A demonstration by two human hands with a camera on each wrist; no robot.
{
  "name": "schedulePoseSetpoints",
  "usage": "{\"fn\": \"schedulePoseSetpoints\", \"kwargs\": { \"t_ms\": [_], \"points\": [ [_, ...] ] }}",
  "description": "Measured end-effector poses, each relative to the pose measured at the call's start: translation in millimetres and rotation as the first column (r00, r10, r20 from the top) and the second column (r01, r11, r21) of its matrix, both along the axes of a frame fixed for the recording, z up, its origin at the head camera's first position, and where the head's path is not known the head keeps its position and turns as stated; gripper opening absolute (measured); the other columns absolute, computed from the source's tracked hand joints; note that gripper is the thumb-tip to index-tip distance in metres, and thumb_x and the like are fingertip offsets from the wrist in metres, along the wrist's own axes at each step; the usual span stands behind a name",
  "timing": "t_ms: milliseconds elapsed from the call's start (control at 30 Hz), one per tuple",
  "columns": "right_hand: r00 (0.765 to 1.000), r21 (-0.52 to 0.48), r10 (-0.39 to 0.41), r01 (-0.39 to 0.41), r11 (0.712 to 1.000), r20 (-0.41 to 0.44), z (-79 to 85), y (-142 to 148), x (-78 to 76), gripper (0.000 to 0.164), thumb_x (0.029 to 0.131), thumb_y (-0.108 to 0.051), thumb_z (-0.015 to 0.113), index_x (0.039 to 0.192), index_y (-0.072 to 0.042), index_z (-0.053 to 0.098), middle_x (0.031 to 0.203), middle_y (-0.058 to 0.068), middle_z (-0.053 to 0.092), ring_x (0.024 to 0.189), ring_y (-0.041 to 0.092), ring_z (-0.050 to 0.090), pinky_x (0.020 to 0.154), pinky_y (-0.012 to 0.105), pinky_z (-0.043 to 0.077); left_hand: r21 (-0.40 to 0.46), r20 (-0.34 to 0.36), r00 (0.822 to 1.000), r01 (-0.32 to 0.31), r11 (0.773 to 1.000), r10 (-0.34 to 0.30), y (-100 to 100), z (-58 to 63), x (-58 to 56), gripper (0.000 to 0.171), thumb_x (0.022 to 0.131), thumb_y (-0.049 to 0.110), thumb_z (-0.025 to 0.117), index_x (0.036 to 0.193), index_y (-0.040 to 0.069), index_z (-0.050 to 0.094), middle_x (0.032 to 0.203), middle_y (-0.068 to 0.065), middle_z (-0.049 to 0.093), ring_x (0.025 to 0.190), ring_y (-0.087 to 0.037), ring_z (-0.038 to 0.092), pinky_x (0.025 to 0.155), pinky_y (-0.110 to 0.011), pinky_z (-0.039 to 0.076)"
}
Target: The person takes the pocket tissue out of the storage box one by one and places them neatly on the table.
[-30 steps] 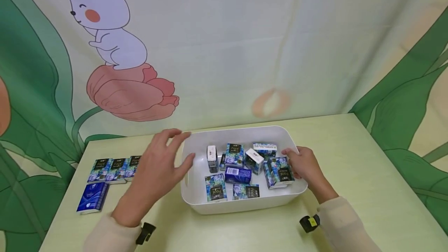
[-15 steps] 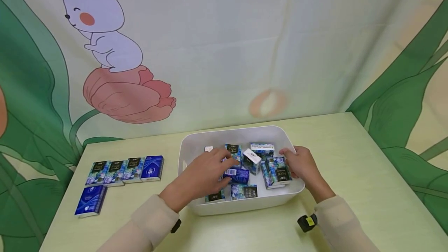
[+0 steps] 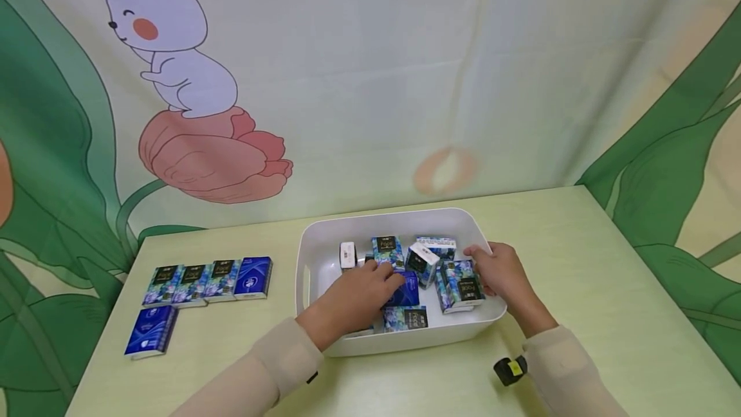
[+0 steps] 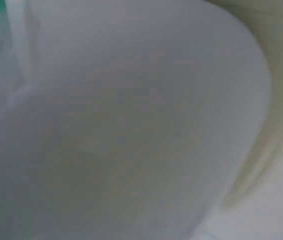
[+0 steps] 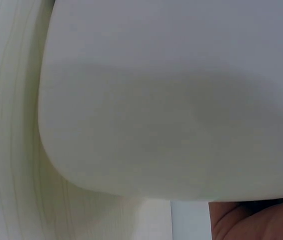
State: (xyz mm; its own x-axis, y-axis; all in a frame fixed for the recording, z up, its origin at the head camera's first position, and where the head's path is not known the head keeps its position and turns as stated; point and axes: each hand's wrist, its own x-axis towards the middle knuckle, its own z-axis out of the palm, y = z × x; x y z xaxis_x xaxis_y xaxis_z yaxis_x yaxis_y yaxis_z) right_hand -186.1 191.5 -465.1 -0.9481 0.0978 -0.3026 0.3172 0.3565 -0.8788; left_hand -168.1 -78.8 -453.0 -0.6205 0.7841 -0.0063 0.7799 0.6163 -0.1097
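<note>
A white plastic bin [image 3: 399,343] holds several small tissue packs, most with a blue floral print. My left hand [image 3: 356,298] reaches in over its front left, fingers bent at a plain dark-blue tissue pack [image 3: 410,289]; fingertips and thumb are partly hidden. Beside that pack lie a floral tissue pack [image 3: 386,250] and another floral pack [image 3: 405,318]. At the right end, my right hand [image 3: 503,273] grips the bin's side. The left wrist view is filled by the bin's blurred wall [image 4: 131,110]. In the right wrist view, part of the right hand [image 5: 256,222] shows under the bin [image 5: 156,125].
Left of the bin, a row of floral packs [image 3: 192,285] ends in a blue pack [image 3: 253,277] on the pale table [image 3: 596,288]. Another blue pack [image 3: 150,332] lies in front of the row. A printed curtain [image 3: 359,82] hangs behind the table.
My left hand has come from the left, above the bin's edge, down into the bin. The dark-blue pack there has turned, its broad face now up. My right hand keeps its grip.
</note>
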Motion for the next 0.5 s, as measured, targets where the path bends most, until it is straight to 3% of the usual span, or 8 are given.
{"fn": "schedulePoseSetpoints", "kwargs": {
  "t_ms": [133, 267, 367, 500],
  "points": [
    [1.0, 0.002, -0.008, 0.008, 1.0, -0.008, 1.7, 2.4, -0.6, 0.033, 0.103, -0.021, 0.048, 0.119, 0.004, 0.063, 0.062, 0.003, 0.048, 0.046, 0.011, 0.038, 0.042, 0.024, 0.034, -0.062, 0.053, 0.997, -0.06, 0.996, 0.064, 5.4, -3.6, -0.2, 0.065, 0.085, 0.039, 0.082, 0.137, 0.007, 0.057, 0.12, -0.008, 0.066, 0.1, -0.023, 0.067, 0.085, -0.033, 0.056],
    [1.0, 0.013, -0.017, 0.017, 1.0, -0.014, 2.7, 4.1, -0.7, 0.033, 0.104, -0.021, 0.048, 0.119, 0.004, 0.063, 0.064, 0.004, 0.049, 0.046, 0.011, 0.039, 0.043, 0.024, 0.035, -0.068, 0.049, 0.994, -0.09, 0.994, 0.093, 7.8, -5.4, -3.2, 0.067, 0.084, 0.044, 0.08, 0.134, 0.005, 0.059, 0.117, -0.008, 0.068, 0.099, -0.024, 0.067, 0.088, -0.034, 0.055],
    [1.0, -0.005, -0.019, 0.019, 1.0, -0.001, 3.7, 3.1, 0.7, 0.033, 0.104, -0.021, 0.048, 0.12, 0.005, 0.062, 0.065, 0.004, 0.049, 0.046, 0.011, 0.038, 0.043, 0.024, 0.035, -0.024, 0.074, 0.99, -0.12, 0.993, 0.121, 4.6, -1.9, -3.0, 0.062, 0.083, 0.04, 0.079, 0.131, 0.004, 0.062, 0.111, -0.008, 0.069, 0.098, -0.024, 0.066, 0.088, -0.035, 0.055],
    [1.0, -0.038, -0.003, 0.003, 0.999, -0.002, 6.1, -0.2, 2.4, 0.033, 0.104, -0.02, 0.049, 0.12, 0.007, 0.062, 0.062, 0.003, 0.048, 0.046, 0.011, 0.038, 0.042, 0.024, 0.034, 0.114, 0.128, 0.971, -0.215, 0.97, 0.2, -7.4, 16.5, 6.4, 0.059, 0.078, 0.036, 0.076, 0.126, 0.003, 0.066, 0.105, -0.01, 0.068, 0.092, -0.024, 0.063, 0.08, -0.038, 0.055]
  ]
}}
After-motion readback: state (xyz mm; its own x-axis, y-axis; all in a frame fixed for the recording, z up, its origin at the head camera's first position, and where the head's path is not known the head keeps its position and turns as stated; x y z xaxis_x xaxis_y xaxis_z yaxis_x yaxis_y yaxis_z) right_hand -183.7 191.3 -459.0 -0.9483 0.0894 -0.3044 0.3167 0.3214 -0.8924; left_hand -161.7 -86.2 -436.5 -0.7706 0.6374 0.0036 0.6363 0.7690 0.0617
